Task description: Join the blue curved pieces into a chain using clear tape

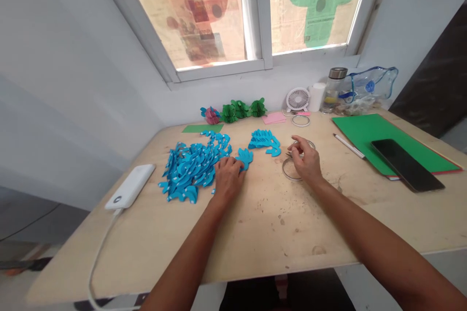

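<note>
My left hand (229, 176) rests beside a large heap of blue paper cut-outs (191, 163), many with small white patches. Its curled fingers are on a fan-like blue paper piece (245, 157) at the heap's right side. To the right, my right hand (307, 158) hovers low over a thin tape ring (288, 172), index finger and thumb bent and apart. A second ring lies partly hidden behind that hand. Between the hands, farther back, is a smaller row of overlapping blue paper pieces (263, 140).
A white power bank (130, 186) with a cable lies left. Green paper ornaments (239, 110), a small fan (298, 100) and a glass bottle (332, 90) stand along the wall. At right are a white pen (349, 146), green sheets (365, 129) and a phone (406, 164).
</note>
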### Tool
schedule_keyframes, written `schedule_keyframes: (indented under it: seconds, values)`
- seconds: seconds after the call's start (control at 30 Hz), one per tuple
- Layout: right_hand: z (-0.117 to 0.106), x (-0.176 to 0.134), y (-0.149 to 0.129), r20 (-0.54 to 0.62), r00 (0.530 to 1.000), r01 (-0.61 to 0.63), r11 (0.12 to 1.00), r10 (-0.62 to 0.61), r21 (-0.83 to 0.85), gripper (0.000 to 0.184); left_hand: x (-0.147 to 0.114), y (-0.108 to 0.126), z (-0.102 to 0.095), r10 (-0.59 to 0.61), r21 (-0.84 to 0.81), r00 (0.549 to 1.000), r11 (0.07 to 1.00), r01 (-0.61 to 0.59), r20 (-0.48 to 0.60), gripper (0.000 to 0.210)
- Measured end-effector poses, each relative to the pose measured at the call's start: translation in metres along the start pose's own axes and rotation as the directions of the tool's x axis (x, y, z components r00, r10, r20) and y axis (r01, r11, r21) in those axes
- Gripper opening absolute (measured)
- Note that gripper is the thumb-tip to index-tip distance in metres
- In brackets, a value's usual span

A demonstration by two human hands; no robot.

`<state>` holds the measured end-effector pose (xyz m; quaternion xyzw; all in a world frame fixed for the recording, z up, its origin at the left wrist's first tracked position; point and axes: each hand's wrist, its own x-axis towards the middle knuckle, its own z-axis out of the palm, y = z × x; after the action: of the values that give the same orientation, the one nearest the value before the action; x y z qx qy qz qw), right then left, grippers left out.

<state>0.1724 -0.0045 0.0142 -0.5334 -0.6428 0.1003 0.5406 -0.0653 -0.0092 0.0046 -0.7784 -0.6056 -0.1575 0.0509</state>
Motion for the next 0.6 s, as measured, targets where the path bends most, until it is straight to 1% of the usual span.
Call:
schedule_keyframes:
  seconds: [0.1,0.2,0.43,0.6]
  values:
    - [0.0021,-0.0011,-0.0009,0.025,1.000,0.002,1.000,-0.002,0.001,0.034,-0.0022,0.0008,0.0006,-0.058,-0.048,0.998,0.997,0.056,-0.025,0.010]
    - [0.0037,-0.0020,-0.0018,0.046,0.999,-0.004,1.000,0.004,0.004,0.034,-0.0027,0.0017,0.0002,-0.092,-0.062,0.995,0.994,0.090,-0.037,0.011]
    - [0.0051,-0.0036,-0.0032,0.065,0.998,-0.001,1.000,0.001,0.001,0.033,0.0000,0.0016,0.0001,-0.142,-0.118,0.990,0.983,0.141,0.000,0.008]
    - [0.0051,-0.0041,-0.0042,0.078,0.997,0.000,1.000,0.000,0.004,0.033,-0.0009,0.0004,0.0013,-0.159,-0.120,0.987,0.980,0.156,-0.020,0.013]
